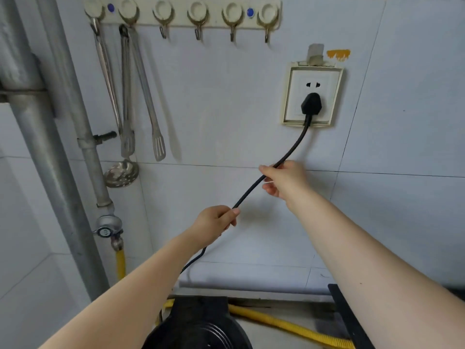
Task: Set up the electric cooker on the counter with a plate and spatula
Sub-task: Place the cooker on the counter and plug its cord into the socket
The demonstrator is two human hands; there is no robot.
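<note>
A black plug (311,104) sits in the lower socket of the wall outlet (292,96). Its black power cord (251,190) runs down and left to the black electric cooker (198,326) at the bottom edge. My left hand (216,222) pinches the cord lower down. Higher up, my right hand (284,181) touches the cord with loosely curled fingers. A slotted metal spatula (159,146) hangs from the hook rail (183,13) on the wall. No plate is in view.
Metal tongs (127,96) and a skimmer ladle (122,173) hang beside the spatula. Grey pipes (60,147) with a gas valve (107,229) stand at left. A yellow gas hose (289,326) lies behind the cooker. A black edge (347,316) shows at bottom right.
</note>
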